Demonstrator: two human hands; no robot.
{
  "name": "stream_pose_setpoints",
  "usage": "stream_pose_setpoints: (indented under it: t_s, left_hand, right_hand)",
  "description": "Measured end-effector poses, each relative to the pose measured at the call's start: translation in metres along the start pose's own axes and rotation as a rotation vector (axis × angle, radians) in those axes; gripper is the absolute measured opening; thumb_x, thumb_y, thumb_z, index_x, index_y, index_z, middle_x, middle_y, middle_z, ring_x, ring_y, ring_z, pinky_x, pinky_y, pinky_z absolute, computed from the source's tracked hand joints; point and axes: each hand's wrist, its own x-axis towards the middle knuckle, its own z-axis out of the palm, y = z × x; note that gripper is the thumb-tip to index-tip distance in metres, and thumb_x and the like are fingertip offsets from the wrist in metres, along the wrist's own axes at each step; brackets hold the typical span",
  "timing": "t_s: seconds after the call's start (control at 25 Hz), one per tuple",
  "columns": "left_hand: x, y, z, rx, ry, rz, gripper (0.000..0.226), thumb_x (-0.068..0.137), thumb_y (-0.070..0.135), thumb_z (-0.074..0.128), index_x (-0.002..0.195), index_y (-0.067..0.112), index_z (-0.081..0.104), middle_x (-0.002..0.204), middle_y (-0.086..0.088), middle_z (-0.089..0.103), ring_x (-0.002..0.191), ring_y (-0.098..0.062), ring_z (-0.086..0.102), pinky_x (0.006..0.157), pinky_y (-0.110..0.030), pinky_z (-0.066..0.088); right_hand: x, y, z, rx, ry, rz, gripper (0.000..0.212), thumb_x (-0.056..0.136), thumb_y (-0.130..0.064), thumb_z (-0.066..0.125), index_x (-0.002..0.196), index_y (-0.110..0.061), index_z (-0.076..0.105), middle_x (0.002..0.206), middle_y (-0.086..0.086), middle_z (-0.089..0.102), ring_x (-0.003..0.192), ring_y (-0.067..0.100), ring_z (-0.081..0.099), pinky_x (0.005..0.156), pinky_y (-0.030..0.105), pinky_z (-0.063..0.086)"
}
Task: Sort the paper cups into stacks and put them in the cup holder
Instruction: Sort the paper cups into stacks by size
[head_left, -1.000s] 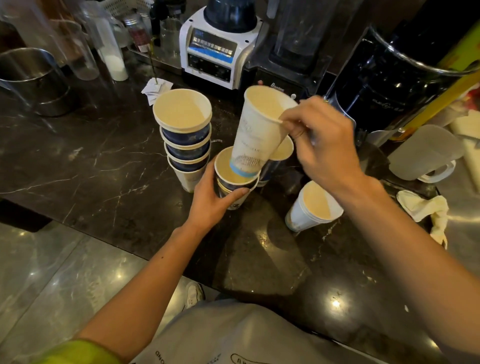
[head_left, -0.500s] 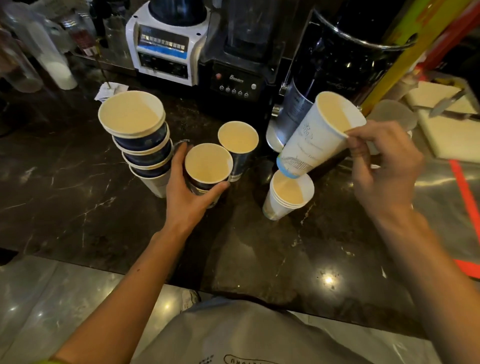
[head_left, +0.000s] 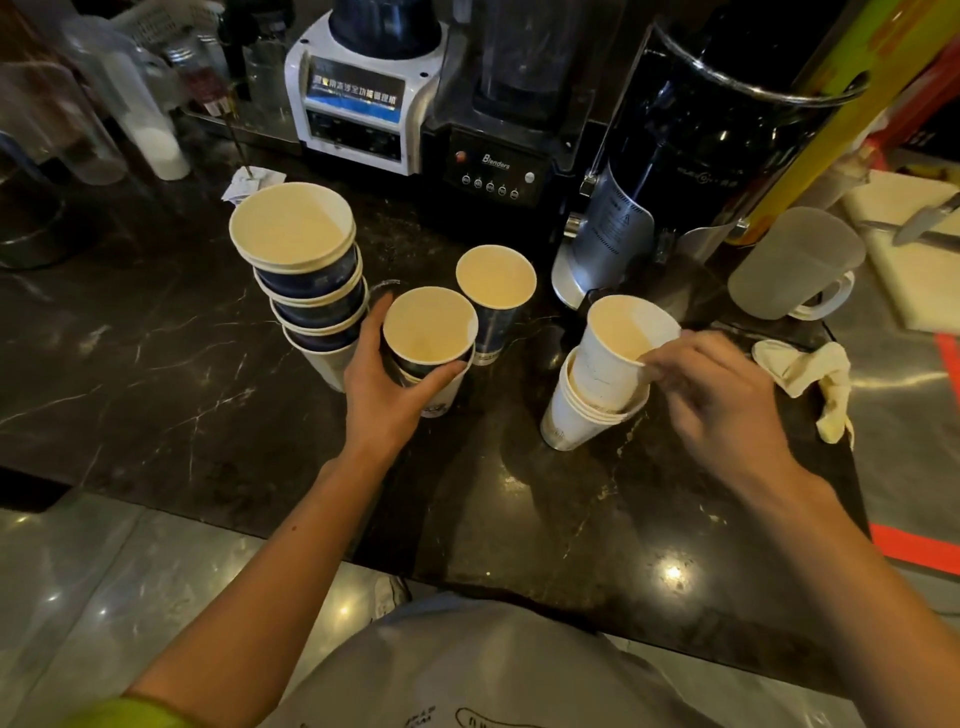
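My right hand (head_left: 711, 395) pinches the rim of a tall white paper cup (head_left: 608, 353), its base sunk into the white stack (head_left: 566, 421) standing right of centre on the dark counter. Wrapped around a short stack of blue-and-white cups (head_left: 431, 338) at the centre is my left hand (head_left: 384, 379). A taller, leaning stack of blue-banded cups (head_left: 306, 280) stands to the left. Behind the held stack, a single blue cup (head_left: 496, 296) stands alone. No cup holder is visible.
A white blender base (head_left: 358, 104), a black blender (head_left: 498, 156) and a large black urn (head_left: 717, 135) line the back of the black marble counter (head_left: 156, 364). A frosted jug (head_left: 795, 265) and crumpled cloth (head_left: 810, 374) lie right; a knife rests on a cutting board (head_left: 914, 249).
My right hand carried the white cup from above the centre stack rightward, then lowered it into the white stack. My left hand stayed on the centre stack.
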Motion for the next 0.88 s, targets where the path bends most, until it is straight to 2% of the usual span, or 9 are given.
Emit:
stream_pose_setpoints:
  t_s: [0.16,0.24,0.32,0.44,0.6,0.72,0.8,0.88]
  left_hand:
    - [0.001,0.001,0.0,-0.003,0.01,-0.006,0.094,0.07,0.039,0.085,0.147,0.021,0.034,0.149,0.005,0.044,0.139,-0.01,0.04,0.113,-0.044,0.039]
    - [0.002,0.002,0.001,-0.002,0.001,0.002,0.094,0.068,0.037,0.086,0.146,0.022,0.036,0.147,0.007,0.046,0.137,-0.008,0.041,0.112,-0.043,0.041]
    - [0.001,0.003,-0.001,0.002,0.014,0.005,0.094,0.068,0.036,0.087,0.145,0.021,0.037,0.145,0.007,0.047,0.136,-0.007,0.043,0.112,-0.041,0.041]
    - [0.002,0.003,-0.002,0.016,0.008,0.004,0.095,0.068,0.034,0.088,0.146,0.019,0.036,0.146,0.007,0.046,0.136,-0.006,0.042,0.113,-0.037,0.039]
    - [-0.002,0.003,-0.003,-0.017,-0.037,-0.017,0.092,0.072,0.036,0.085,0.148,0.023,0.034,0.147,0.014,0.045,0.138,-0.004,0.041,0.114,-0.04,0.039]
    - [-0.002,0.006,-0.007,-0.018,-0.074,-0.032,0.089,0.074,0.034,0.083,0.146,0.032,0.03,0.137,0.031,0.042,0.135,0.002,0.041,0.113,-0.035,0.04]
    - [-0.003,0.004,-0.009,-0.02,-0.091,-0.044,0.093,0.071,0.032,0.086,0.146,0.03,0.031,0.139,0.027,0.045,0.135,0.002,0.042,0.113,-0.033,0.04]
    - [-0.007,-0.002,-0.01,-0.021,-0.093,-0.067,0.096,0.069,0.033,0.087,0.147,0.025,0.033,0.145,0.015,0.046,0.135,0.0,0.042,0.112,-0.032,0.04]
  right_hand:
    - [-0.004,0.0,0.02,0.016,-0.376,-0.003,0.013,0.092,-0.02,0.063,0.102,-0.018,0.07,0.099,-0.002,0.065,0.096,0.017,0.06,0.08,0.039,0.054]
    - [0.004,-0.001,0.015,0.0,-0.445,0.042,0.018,0.094,-0.029,0.06,0.107,-0.022,0.07,0.104,-0.005,0.065,0.102,0.017,0.06,0.082,0.037,0.053]
    - [0.02,-0.013,0.009,0.034,-0.405,0.013,0.026,0.094,-0.035,0.058,0.115,-0.022,0.067,0.111,-0.006,0.065,0.108,0.015,0.058,0.087,0.035,0.05]
    - [0.057,-0.047,0.02,0.122,-0.33,-0.124,0.031,0.095,-0.033,0.058,0.123,-0.019,0.065,0.116,-0.004,0.064,0.111,0.014,0.057,0.091,0.031,0.049]
    - [0.096,-0.08,0.061,0.163,-0.448,-0.268,0.034,0.093,-0.031,0.064,0.124,-0.017,0.064,0.119,0.0,0.065,0.114,0.017,0.056,0.092,0.036,0.049]
    - [0.109,-0.088,0.082,0.161,-0.511,-0.33,0.023,0.094,-0.03,0.063,0.111,-0.018,0.071,0.107,0.0,0.069,0.103,0.019,0.058,0.087,0.042,0.05]
    - [0.111,-0.089,0.085,0.162,-0.513,-0.374,0.018,0.095,-0.028,0.059,0.099,-0.017,0.073,0.093,-0.001,0.07,0.092,0.018,0.058,0.079,0.046,0.051]
    - [0.115,-0.09,0.079,0.156,-0.419,-0.405,0.019,0.094,-0.025,0.057,0.096,-0.014,0.072,0.089,0.001,0.069,0.088,0.021,0.059,0.073,0.047,0.052]
